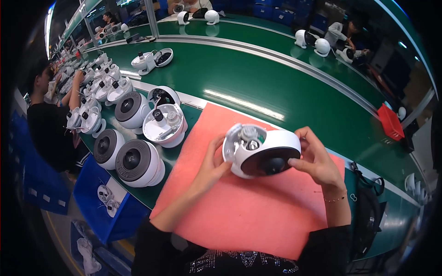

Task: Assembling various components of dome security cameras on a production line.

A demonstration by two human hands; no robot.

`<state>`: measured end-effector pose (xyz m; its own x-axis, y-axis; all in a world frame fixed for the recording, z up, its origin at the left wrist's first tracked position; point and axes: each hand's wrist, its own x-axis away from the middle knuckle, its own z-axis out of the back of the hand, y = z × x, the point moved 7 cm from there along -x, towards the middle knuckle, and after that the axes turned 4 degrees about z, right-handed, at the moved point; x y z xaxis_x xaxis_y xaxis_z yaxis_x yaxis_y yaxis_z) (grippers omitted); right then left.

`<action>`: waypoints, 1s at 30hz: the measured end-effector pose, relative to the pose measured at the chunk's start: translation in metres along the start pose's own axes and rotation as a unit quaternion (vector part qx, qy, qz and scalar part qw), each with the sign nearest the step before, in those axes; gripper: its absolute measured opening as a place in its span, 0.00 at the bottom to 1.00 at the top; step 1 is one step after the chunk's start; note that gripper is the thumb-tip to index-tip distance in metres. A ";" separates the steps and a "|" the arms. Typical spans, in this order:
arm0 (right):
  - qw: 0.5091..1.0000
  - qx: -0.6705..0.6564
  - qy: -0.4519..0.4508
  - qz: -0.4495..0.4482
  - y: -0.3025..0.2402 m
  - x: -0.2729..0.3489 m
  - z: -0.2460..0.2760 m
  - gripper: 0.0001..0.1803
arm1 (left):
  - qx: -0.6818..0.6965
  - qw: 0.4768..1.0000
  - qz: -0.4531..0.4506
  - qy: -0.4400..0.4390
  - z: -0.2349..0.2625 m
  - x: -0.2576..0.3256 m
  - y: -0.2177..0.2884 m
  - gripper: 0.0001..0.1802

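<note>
Above the pink foam mat (239, 216), both my hands hold a white camera housing apart from the mat. My left hand (212, 166) grips its open white shell (229, 149), where a motor and a small lens-like part show inside. Closed on the right end of the rounded, black-faced front cover (271, 162) is my right hand (318, 161), thumb on the black face and fingers behind the rim. The two shells meet at an angle; whether they are joined is hidden.
Left of the mat stand several grey-faced round units (139, 161) and open white housings (165, 126). A blue bin (99, 202) sits below the bench edge. A red basket (390, 122) and a black bag (367, 209) lie right. A co-worker (50, 124) works at the left.
</note>
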<state>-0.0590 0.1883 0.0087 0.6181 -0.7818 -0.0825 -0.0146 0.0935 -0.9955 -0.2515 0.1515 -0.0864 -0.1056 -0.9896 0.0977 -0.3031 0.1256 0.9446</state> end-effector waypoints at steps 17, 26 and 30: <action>0.983 0.005 -0.058 -0.172 0.032 0.022 -0.039 0.22 | -0.387 0.921 0.005 0.042 -0.011 0.073 0.040 0.18; 0.950 0.299 -0.072 -0.057 0.020 -0.006 -0.032 0.18 | -0.447 0.893 0.029 -0.031 -0.005 0.057 0.046 0.21; 0.934 0.340 -0.090 -0.058 0.024 -0.009 -0.032 0.19 | -0.499 0.864 0.032 -0.055 -0.008 0.052 0.051 0.23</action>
<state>-0.0902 0.1776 -0.0164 0.7078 -0.7002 0.0937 0.5253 0.4329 -0.7326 -0.2646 0.1057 -0.0310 -0.1984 -0.9631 0.1818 0.6684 0.0027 0.7438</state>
